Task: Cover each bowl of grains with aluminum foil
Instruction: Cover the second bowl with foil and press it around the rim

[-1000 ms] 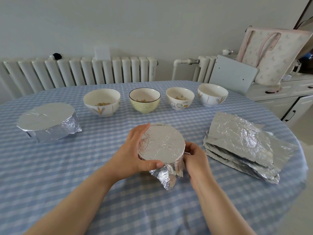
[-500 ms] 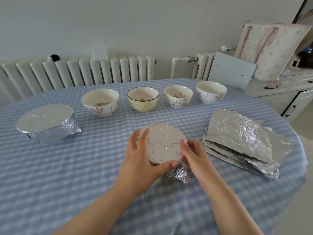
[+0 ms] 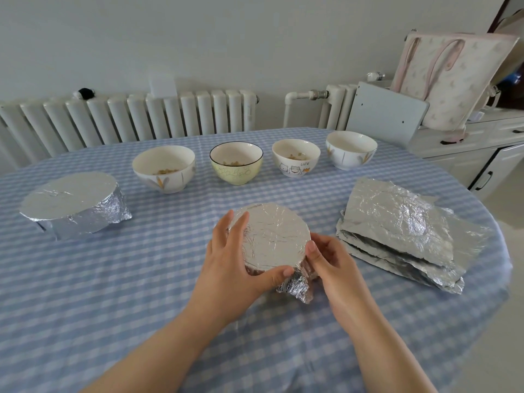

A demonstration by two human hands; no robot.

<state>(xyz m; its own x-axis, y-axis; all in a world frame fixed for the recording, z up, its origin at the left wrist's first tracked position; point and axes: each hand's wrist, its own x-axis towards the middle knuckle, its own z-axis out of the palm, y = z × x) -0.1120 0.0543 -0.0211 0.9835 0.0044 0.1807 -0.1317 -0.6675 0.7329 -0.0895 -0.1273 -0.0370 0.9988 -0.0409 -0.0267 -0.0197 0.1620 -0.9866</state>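
I see the foil-covered bowl [image 3: 273, 239] sitting upright near the bench's [image 3: 85, 293] middle, flat top facing up. My left hand [image 3: 226, 268] cups its left side, fingers curled round the rim; my right hand [image 3: 329, 259] pinches crumpled foil at its near-right edge. Foil sheets [image 3: 402, 225] lie stacked right, long axis running near-right.

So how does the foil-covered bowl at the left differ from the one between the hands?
The left covered bowl stands alone and untouched; the near covered bowl is gripped by the left hand and right hand. The left covered bowl looks wider across its foil top. Its foil skirt is folded down all round, while the near covered bowl has a crumpled flap sticking out at the front. Both have flat foil tops.
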